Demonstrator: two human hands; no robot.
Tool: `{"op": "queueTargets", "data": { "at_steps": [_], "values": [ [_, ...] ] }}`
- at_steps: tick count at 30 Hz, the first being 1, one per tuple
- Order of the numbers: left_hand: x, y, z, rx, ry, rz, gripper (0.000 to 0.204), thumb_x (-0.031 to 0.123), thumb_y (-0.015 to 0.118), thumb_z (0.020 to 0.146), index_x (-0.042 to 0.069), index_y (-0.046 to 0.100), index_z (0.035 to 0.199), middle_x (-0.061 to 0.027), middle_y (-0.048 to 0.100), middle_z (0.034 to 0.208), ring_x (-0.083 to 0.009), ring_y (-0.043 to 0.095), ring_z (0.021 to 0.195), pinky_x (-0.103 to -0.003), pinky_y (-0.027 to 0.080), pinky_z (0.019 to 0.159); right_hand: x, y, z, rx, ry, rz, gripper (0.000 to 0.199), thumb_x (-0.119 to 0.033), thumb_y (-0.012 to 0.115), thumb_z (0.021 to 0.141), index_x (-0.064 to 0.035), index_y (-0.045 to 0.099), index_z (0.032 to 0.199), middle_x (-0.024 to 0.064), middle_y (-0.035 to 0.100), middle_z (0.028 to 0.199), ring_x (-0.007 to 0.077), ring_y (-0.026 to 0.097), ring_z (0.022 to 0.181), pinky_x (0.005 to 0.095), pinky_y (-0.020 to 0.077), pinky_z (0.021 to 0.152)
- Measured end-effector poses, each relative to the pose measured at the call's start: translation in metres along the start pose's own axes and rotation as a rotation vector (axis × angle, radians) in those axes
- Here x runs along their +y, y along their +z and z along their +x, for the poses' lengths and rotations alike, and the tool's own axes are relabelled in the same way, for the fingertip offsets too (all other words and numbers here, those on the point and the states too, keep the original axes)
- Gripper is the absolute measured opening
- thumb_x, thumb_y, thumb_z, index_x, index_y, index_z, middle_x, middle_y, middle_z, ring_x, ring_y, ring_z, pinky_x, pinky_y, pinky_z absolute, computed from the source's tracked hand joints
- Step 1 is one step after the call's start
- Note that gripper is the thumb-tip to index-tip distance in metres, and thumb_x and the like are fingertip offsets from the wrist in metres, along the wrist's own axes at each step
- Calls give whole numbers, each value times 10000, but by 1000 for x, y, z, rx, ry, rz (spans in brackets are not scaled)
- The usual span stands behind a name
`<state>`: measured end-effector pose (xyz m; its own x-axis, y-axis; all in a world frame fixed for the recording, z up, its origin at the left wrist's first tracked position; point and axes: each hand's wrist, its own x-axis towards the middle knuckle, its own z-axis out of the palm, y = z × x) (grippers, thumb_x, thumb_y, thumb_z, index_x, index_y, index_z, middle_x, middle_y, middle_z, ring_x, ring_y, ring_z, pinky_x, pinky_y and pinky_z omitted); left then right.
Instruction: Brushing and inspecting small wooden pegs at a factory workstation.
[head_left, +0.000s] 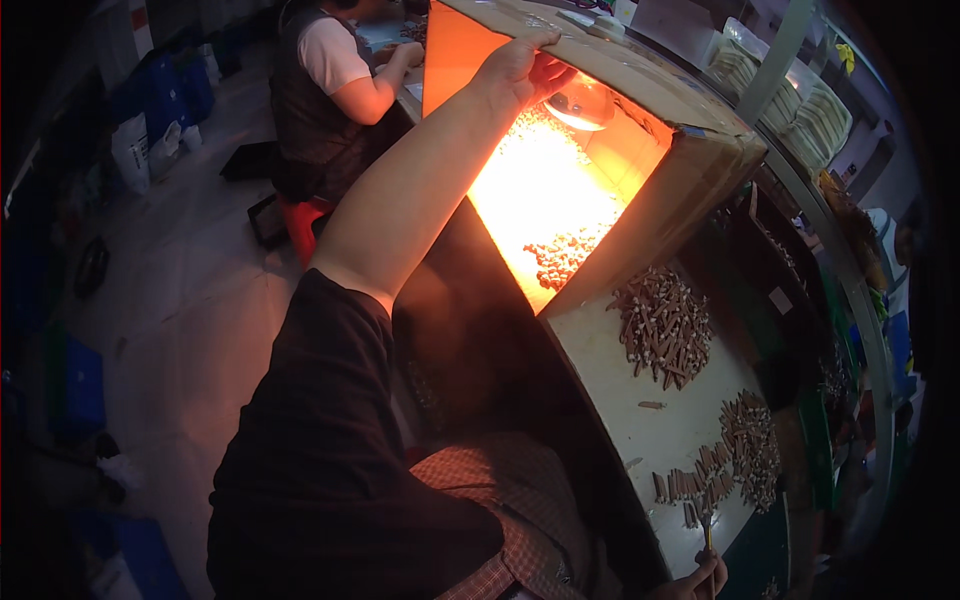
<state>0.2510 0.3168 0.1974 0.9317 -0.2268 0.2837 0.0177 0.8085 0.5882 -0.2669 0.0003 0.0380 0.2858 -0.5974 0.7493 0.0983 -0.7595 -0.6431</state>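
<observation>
My left hand (520, 75) reaches up and grips the upper edge of an open cardboard box (680, 205), thumb on top and fingers curled under. Inside, a glowing bulb (580, 103) lights a heap of small pieces (565, 255), mostly washed out by glare. At the bottom edge my right hand (703, 578), partly cut off, is closed on a thin brass-coloured tool (708, 535). The tool's tip is among short brown sticks (690, 487) with pale ends, spread on the white tabletop (610, 400); what kind of tool it is I cannot make out.
Two larger piles of sticks lie on the table, one beside the box (660, 330) and one at the right (750, 440). A metal post (775, 65) rises beyond the box. Another person (335, 100) sits at the far left. Blue bins (165, 90) stand along the floor.
</observation>
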Motion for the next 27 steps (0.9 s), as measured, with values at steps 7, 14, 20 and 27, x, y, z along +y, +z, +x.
{"op": "queueTargets", "data": {
  "at_steps": [7, 14, 20, 27],
  "values": [
    [-20, 3, 4, -56, -31, -28, 185, 109, 623, 835, 35, 531, 978, -86, 583, 959, -218, 570, 951, -373, 506, 851, 0, -1, -1, 34, -1, -1, 171, -98, 576, 885, 60, 547, 828, 151, 604, 734, 214, 576, 637, 304, 490, 599],
    [-3, -31, 12, -69, -7, 33, 236, 149, 694, 788, 84, 575, 982, -61, 618, 993, -226, 565, 998, -374, 460, 904, 17, -11, -1, -43, 137, 72, 75, -20, 485, 893, 2, 557, 897, 88, 586, 864, 146, 533, 758, 270, 441, 731],
    [-21, -16, -62, 266, 64, 87, 333, 317, 500, 919, 19, 549, 1061, -104, 609, 1028, -211, 560, 1027, -347, 456, 863, 16, -14, -8, -7, 144, 142, 130, -77, 423, 935, 3, 526, 931, 84, 562, 847, 145, 521, 760, 270, 431, 719],
    [-129, 46, -264, -453, 163, 559, 176, 37, 400, 917, -20, 535, 1015, -43, 510, 859, -115, 477, 797, -242, 407, 743, -13, 22, 18, -265, 157, 190, 69, 44, 514, 848, 37, 543, 910, 128, 563, 840, 181, 566, 721, 277, 457, 665]
  ]
}}
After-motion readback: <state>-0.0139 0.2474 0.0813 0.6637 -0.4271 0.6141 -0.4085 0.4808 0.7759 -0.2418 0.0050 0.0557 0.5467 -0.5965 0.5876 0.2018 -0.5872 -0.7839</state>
